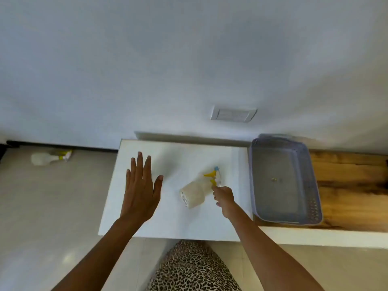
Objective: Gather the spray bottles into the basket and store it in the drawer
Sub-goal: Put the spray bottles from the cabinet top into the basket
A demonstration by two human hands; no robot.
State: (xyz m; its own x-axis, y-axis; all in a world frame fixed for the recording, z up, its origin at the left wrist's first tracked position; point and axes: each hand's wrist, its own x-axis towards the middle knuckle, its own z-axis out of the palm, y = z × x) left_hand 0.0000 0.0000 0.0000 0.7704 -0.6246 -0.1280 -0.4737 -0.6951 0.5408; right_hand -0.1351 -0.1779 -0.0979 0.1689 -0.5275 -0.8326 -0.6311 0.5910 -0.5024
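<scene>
A translucent white spray bottle (195, 193) with a yellow and blue nozzle is tilted above the white cabinet top (182, 156). My right hand (224, 198) is shut on its neck, just below the trigger. My left hand (141, 189) hovers flat over the left part of the cabinet top, fingers spread, holding nothing. A pale lilac plastic basket (315, 208) stands to the right of the bottle, on the wooden surface; only a few small specks lie in it. A second spray bottle (49, 157) lies on its side on the floor at the far left, by the wall.
A wooden counter (354, 185) runs off to the right under and beyond the basket. A wall socket plate (233, 114) sits above the cabinet. Pale floor tiles (42, 206) lie left of the cabinet. My leopard-print clothing (193, 267) shows below its front edge.
</scene>
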